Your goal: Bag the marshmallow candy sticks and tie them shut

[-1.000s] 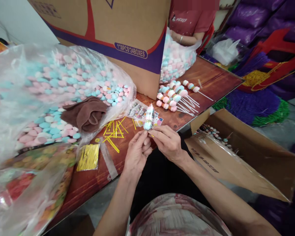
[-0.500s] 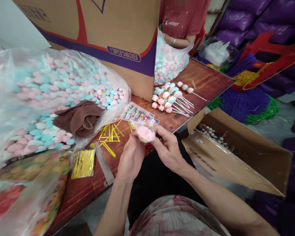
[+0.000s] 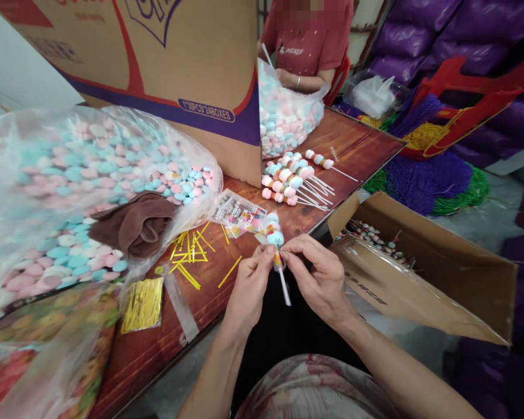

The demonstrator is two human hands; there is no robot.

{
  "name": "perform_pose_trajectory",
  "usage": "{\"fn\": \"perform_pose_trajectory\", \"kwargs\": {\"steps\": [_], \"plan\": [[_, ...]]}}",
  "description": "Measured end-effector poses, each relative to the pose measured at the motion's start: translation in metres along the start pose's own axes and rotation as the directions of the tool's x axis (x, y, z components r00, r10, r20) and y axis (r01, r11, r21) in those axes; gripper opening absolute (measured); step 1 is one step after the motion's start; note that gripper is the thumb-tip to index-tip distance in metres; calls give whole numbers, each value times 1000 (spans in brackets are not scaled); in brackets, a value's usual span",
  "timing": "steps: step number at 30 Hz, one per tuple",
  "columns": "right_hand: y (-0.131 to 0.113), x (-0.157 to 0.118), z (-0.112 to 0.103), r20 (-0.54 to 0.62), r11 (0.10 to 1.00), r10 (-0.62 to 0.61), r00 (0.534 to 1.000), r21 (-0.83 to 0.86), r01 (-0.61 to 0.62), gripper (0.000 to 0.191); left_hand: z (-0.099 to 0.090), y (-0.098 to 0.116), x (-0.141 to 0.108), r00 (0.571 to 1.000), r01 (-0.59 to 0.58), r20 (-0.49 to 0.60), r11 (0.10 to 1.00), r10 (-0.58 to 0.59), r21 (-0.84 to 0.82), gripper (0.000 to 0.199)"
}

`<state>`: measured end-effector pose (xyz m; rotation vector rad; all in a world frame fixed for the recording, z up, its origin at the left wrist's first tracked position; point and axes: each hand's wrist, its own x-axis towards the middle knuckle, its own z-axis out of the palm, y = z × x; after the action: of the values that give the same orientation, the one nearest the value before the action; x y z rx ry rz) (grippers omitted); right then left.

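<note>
Between my hands a marshmallow skewer (image 3: 273, 228) stands tilted, its blue, pink and white sweets upward and its white stick pointing down toward my lap. A clear printed wrapper seems to be gathered round its lower end. My left hand (image 3: 250, 286) pinches the skewer just below the sweets. From the other side, my right hand (image 3: 317, 272) pinches at the same neck with thumb and forefinger; whether a twist tie is in those fingers I cannot make out. Printed wrappers (image 3: 238, 210) lie just beyond, with loose yellow twist ties (image 3: 192, 253) to their left.
Several bare marshmallow skewers (image 3: 290, 174) lie beyond my hands. A big bag of marshmallows (image 3: 91, 157), a brown cloth (image 3: 135, 224) and a twist-tie pack (image 3: 143, 305) occupy the left. A large carton (image 3: 192, 64) stands behind; an open box (image 3: 441, 279) sits right. A person (image 3: 308, 52) sits opposite.
The skewer has turned from end-on, pink sweet toward me, to upright with its stick showing below. My fingers have moved down to its neck. One twist tie now lies apart from the pile.
</note>
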<state>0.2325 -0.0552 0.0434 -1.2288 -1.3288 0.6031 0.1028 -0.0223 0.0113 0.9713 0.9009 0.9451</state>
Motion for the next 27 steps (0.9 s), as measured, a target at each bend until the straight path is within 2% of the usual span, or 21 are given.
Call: {"fn": "perform_pose_trajectory", "kwargs": {"steps": [3,6,8,11,13,15,16,17,18,20,22,24,27], "plan": [[7,-13,-11,63,962,219,974,152,-226,17,9,-2,3,999,-19,41,997,16,75,28],[20,-33,-12,137,842,440,888,281,-461,17,22,-8,6,981,-167,-41,936,189,311,19],[32,-43,-12,115,738,555,824,389,-551,20,29,-12,12,959,-259,19,851,282,458,20],[52,-44,-30,-67,652,653,754,555,-516,23,24,-10,32,939,-332,126,752,320,569,19],[65,-34,-56,-223,655,673,705,623,-428,23,11,-5,53,898,-323,16,634,440,703,12],[76,-21,-83,-307,661,676,670,656,-365,30,-3,1,75,829,-188,-111,459,549,869,24],[79,-15,-94,-340,671,675,655,653,-353,34,-8,2,85,823,-124,-124,387,555,914,31],[81,-10,-100,-359,686,668,652,637,-353,35,-11,3,94,844,-70,-111,313,525,947,36],[82,-6,-102,-373,709,653,659,608,-358,35,-13,3,102,860,-18,-110,244,499,970,39],[80,-3,-92,-391,776,594,703,510,-371,29,-10,0,113,878,68,-125,137,462,988,40],[76,-4,-71,-379,848,511,772,372,-379,23,-6,-4,122,874,106,-140,98,465,989,35],[71,-4,-50,-323,896,440,838,226,-383,20,-4,-6,128,866,88,-145,139,479,986,23],[65,-1,-28,-205,937,350,914,70,-343,17,-7,-6,133,851,17,-179,316,493,948,11]]}}
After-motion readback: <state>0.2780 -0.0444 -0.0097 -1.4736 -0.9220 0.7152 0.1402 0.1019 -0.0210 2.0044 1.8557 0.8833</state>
